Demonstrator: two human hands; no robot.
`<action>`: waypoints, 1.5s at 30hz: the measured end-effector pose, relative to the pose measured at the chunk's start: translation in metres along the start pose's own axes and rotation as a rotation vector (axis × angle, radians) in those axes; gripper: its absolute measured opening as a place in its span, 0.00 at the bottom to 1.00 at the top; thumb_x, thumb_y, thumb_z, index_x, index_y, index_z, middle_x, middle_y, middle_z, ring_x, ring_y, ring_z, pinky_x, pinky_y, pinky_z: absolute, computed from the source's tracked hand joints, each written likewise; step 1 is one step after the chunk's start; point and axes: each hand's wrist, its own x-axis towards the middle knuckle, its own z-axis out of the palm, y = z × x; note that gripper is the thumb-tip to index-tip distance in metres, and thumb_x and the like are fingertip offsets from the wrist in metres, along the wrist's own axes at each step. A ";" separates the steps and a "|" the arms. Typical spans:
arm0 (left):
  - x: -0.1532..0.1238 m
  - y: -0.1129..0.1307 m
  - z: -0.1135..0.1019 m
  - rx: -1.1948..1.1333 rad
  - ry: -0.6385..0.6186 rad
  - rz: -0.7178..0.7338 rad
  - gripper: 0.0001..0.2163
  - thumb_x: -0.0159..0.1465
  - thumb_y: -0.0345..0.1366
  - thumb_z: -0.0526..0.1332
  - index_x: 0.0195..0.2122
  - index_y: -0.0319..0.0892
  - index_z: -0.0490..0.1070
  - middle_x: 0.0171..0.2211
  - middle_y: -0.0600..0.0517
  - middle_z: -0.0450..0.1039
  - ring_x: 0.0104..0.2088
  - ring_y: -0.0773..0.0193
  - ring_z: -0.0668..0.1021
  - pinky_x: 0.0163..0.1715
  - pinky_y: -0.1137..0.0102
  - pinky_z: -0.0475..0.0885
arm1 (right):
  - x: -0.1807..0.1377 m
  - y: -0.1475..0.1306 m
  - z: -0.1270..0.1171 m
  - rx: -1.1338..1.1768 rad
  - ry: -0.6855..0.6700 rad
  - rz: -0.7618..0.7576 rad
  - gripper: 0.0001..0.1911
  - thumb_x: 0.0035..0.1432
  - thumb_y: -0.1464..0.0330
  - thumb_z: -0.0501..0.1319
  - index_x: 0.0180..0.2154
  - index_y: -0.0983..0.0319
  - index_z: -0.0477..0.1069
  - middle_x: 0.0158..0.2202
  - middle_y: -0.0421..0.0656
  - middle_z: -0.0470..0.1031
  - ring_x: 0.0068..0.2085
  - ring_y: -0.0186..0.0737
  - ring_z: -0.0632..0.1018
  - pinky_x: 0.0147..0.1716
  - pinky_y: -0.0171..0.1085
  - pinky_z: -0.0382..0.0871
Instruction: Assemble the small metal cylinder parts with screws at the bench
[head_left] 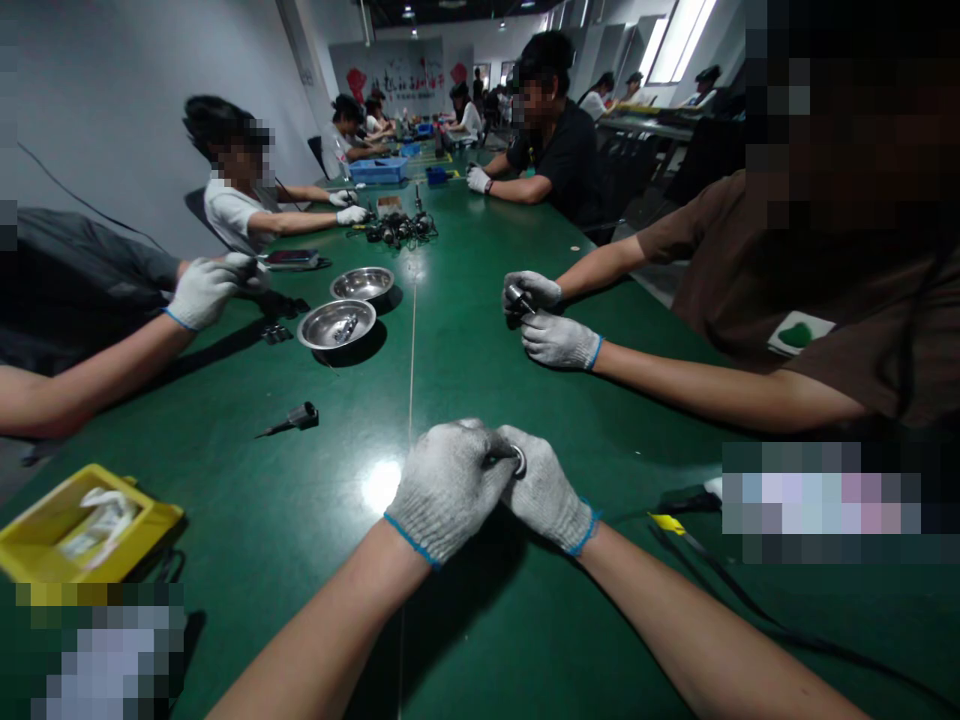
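Note:
In the head view, my left hand (444, 490) and my right hand (549, 492) meet over the green table, both in whitish knitted gloves with blue cuffs. Between them is a small ring-shaped metal part (519, 460), its shiny round end showing at the fingertips. Both hands are closed around it; the rest of the part is hidden by the gloves. Dark smudges mark the glove fingers. Left of my hands, apart from them, a black part with a socket-like end and a thin tip (300, 416) lies on the table.
Two steel bowls (307, 335) stand ahead on the left, the nearer with metal pieces in it. At left is a yellow bin (49, 500) holding crumpled material. A cable with a yellow tag (667, 524) lies right. Gloved co-workers (562, 342) sit along both sides.

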 end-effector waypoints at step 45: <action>-0.005 -0.071 0.022 -0.250 -0.174 -0.031 0.08 0.63 0.37 0.66 0.38 0.45 0.85 0.33 0.51 0.79 0.34 0.62 0.80 0.37 0.69 0.73 | 0.005 0.013 0.000 -0.107 0.245 0.048 0.02 0.58 0.68 0.62 0.34 0.59 0.73 0.34 0.45 0.76 0.37 0.46 0.78 0.38 0.41 0.73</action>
